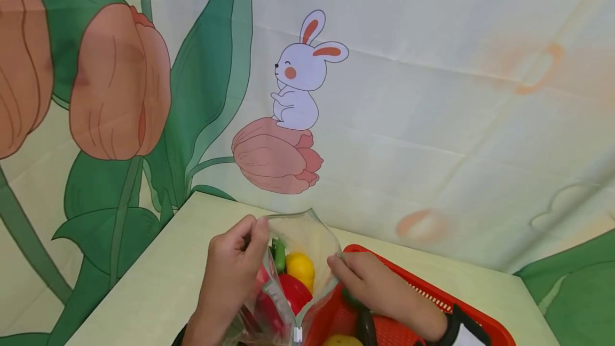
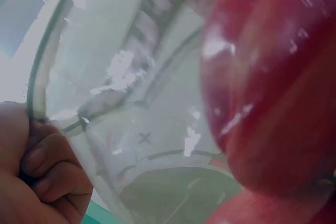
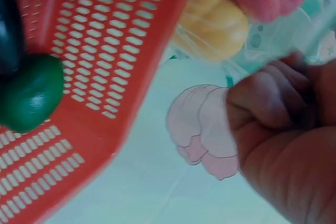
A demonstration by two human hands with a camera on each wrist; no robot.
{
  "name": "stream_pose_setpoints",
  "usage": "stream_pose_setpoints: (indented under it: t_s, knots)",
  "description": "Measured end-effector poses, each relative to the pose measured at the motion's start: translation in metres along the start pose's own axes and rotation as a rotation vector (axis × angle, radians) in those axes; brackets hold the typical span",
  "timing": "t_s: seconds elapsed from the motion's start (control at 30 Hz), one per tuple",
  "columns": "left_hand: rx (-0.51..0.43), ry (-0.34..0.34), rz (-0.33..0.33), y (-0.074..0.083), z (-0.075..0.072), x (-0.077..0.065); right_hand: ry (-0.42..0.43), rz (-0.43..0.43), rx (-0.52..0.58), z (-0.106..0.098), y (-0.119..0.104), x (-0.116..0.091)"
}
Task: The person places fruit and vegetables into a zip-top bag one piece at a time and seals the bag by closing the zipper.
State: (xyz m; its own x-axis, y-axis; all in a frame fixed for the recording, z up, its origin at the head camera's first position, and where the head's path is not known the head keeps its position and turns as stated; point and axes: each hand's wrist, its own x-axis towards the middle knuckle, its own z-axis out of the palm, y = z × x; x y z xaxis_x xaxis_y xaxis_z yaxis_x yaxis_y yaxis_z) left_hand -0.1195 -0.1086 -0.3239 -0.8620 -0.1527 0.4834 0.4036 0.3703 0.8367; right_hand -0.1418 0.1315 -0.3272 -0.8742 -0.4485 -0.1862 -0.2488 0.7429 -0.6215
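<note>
A clear zip bag (image 1: 319, 236) stands with its mouth spread wide between the two hands in the head view. My left hand (image 1: 235, 263) pinches the rim at the left, and my right hand (image 1: 367, 282) pinches it at the right. A white slider (image 1: 298, 334) sits on the near edge. Inside lie a yellow pepper (image 1: 300, 268), a glossy red pepper (image 1: 294, 293) and a green vegetable (image 1: 280, 255). The left wrist view has the red pepper (image 2: 262, 77) close behind the plastic, beside the curled left fingers (image 2: 52, 166). Lower contents are partly hidden.
A red perforated basket (image 1: 485, 322) stands right of the bag, partly under the right forearm. It holds a round green vegetable (image 3: 31, 93), a long dark one (image 1: 367, 327) and a yellowish one (image 1: 342, 341). Behind the pale table (image 1: 158, 260) hangs a printed cloth (image 1: 408, 122).
</note>
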Motion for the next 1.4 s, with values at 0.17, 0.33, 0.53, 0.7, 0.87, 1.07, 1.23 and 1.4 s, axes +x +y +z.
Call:
stream_pose_setpoints:
  t_s: [0.17,0.33,0.53,0.7,0.87,1.07,1.23,1.4]
  knots:
    - [-0.1,0.176,0.066,-0.002,-0.013,0.001,0.133,-0.139,0.027,-0.01,-0.032,0.008]
    - [-0.201,0.363,0.141,-0.004,-0.023,0.004,0.221,-0.281,0.05,-0.015,-0.057,0.021]
    - [-0.364,0.486,0.148,-0.001,-0.026,0.007,0.257,-0.328,0.083,-0.019,-0.073,0.033]
    - [-0.428,0.582,0.192,0.003,-0.032,0.013,0.269,-0.328,0.125,-0.022,-0.084,0.033]
    - [-0.502,0.563,0.186,0.006,-0.033,0.014,0.194,-0.244,0.117,-0.021,-0.089,0.019]
    - [-0.355,0.423,0.051,0.0,-0.029,0.008,0.145,-0.113,0.035,-0.016,-0.07,0.004]
    - [-0.106,0.15,-0.091,0.0,-0.019,0.004,0.121,-0.021,-0.052,-0.015,-0.054,-0.008]
    - [-0.028,-0.038,-0.134,-0.001,-0.007,0.001,0.08,0.015,-0.074,-0.014,-0.034,-0.019]
